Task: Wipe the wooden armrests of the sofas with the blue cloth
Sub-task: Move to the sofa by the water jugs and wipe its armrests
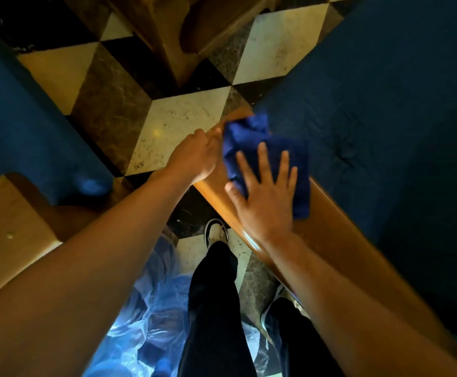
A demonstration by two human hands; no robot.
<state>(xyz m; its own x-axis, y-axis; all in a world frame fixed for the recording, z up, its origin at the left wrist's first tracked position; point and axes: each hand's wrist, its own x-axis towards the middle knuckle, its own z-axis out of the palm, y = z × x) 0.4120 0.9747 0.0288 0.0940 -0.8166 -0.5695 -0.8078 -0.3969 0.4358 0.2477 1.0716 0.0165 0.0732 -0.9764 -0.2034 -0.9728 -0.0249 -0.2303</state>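
In the head view the right hand (265, 197) lies flat, fingers spread, pressing the blue cloth (270, 148) onto the wooden armrest (328, 229) of the right-hand sofa (385, 104). The left hand (197, 156) curls over the armrest's left edge, holding nothing else. Best keep the palm flat and stroke lengthwise to the far tip.

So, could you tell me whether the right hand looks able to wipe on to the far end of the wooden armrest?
Probably yes: the right hand lies flat on the blue cloth, which already nearly reaches the wooden armrest's far end; the left hand grips the edge beside it.
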